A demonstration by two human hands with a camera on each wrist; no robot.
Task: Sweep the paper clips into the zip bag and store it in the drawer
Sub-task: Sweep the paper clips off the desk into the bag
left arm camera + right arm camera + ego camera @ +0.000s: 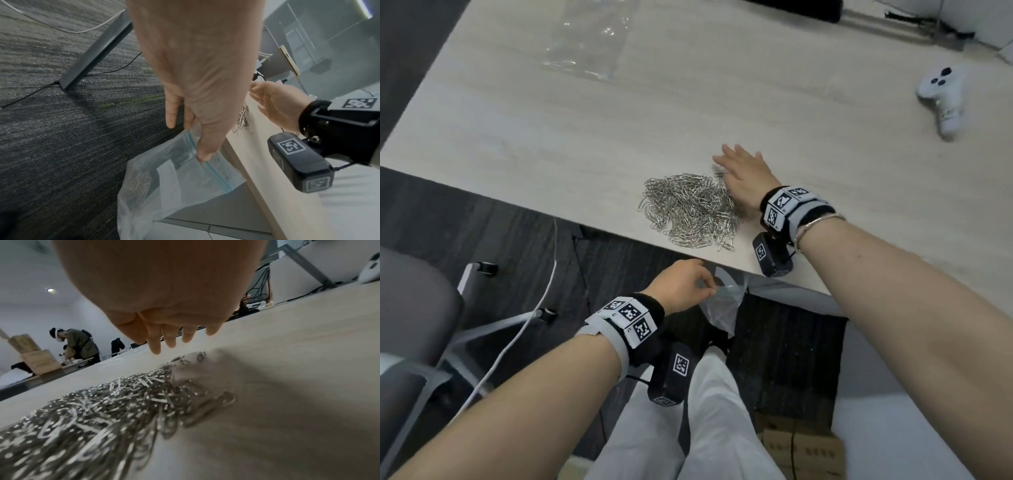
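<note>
A heap of silver paper clips [690,209] lies on the pale wooden table [585,130], close to its front edge. My right hand [743,171] lies open on the table just right of and behind the heap, fingers straight; the right wrist view shows those fingers [156,345] stretched over the paper clips [115,402]. Below the table edge, my left hand [688,284] pinches the rim of a clear zip bag [722,308]. In the left wrist view the zip bag [174,181] hangs open by its blue zip strip, with some clips inside it.
A second clear plastic bag [589,37] lies at the table's far left. A white controller [941,92] sits at the far right. A grey chair [417,308] and a white cable [517,342] are on the dark carpet to my left. Cardboard boxes [798,448] stand under the table.
</note>
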